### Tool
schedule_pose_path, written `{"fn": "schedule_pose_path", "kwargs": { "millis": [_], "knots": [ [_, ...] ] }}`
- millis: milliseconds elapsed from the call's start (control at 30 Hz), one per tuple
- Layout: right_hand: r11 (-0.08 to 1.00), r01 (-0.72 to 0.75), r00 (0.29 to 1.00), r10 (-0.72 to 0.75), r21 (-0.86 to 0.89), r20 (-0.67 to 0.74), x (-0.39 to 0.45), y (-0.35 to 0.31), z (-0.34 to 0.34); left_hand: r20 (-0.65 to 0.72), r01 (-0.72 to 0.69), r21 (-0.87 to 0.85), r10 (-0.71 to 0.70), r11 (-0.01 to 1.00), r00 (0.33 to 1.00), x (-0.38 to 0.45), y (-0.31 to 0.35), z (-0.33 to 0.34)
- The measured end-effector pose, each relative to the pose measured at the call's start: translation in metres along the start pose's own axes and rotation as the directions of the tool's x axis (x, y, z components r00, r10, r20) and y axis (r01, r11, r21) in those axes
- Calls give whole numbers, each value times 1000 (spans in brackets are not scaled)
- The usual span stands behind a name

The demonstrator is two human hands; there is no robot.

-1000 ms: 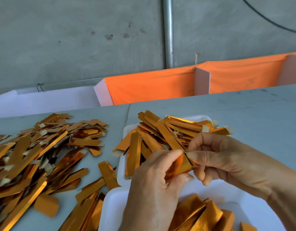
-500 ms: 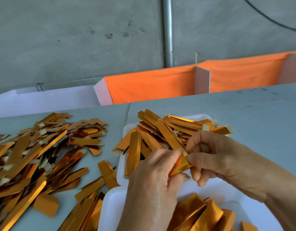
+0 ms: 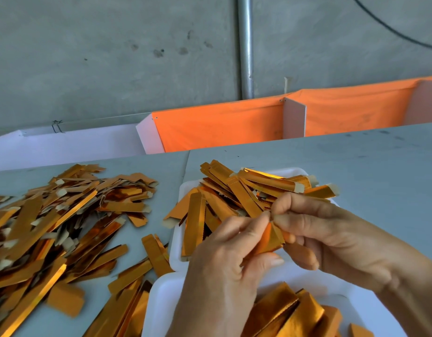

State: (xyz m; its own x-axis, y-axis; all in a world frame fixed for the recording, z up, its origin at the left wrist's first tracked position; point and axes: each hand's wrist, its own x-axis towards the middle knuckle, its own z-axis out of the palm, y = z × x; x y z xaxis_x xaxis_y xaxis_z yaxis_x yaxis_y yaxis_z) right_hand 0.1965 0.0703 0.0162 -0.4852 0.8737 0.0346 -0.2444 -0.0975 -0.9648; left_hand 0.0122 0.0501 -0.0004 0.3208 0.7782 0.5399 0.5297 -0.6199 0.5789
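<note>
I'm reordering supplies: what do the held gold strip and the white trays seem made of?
Strip: likely thin card faced with glossy gold foil; it mirrors light, and strips in the pile show dull beige tabs. Trays: probably foam or matte plastic, judging by thick, rounded, unshiny white rims.

Gold foil strips [image 3: 64, 220] — white trays [image 3: 159, 302]
</note>
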Motion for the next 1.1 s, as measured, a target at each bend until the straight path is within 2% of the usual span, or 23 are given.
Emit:
{"fn": "schedule_pose_path", "kwargs": {
  "millis": [233,400,567,733,967,1100],
  "knots": [
    [985,31,993,-50,172,106,3,7,-6,29,-51,-108,55,993,998,1,5,-3],
    [972,79,988,-106,221,112,5,11,-5,17,-93,-98,95,991,995,3,9,-5],
    [971,61,990,-89,232,109,3,8,-4,-29,-62,-97,60,993,998,2,9,-3],
    [991,17,996,-28,129,89,0,2,-7,-46,59,-199,-69,978,997,-2,9,-1],
    [982,-29,987,-2,187,160,-2,1,-10,-44,-86,-53,83,995,996,1,10,-3],
    [995,-39,997,33,94,63,-1,3,-7,-5,-105,25,105,994,994,1,9,-2]
  ]
}}
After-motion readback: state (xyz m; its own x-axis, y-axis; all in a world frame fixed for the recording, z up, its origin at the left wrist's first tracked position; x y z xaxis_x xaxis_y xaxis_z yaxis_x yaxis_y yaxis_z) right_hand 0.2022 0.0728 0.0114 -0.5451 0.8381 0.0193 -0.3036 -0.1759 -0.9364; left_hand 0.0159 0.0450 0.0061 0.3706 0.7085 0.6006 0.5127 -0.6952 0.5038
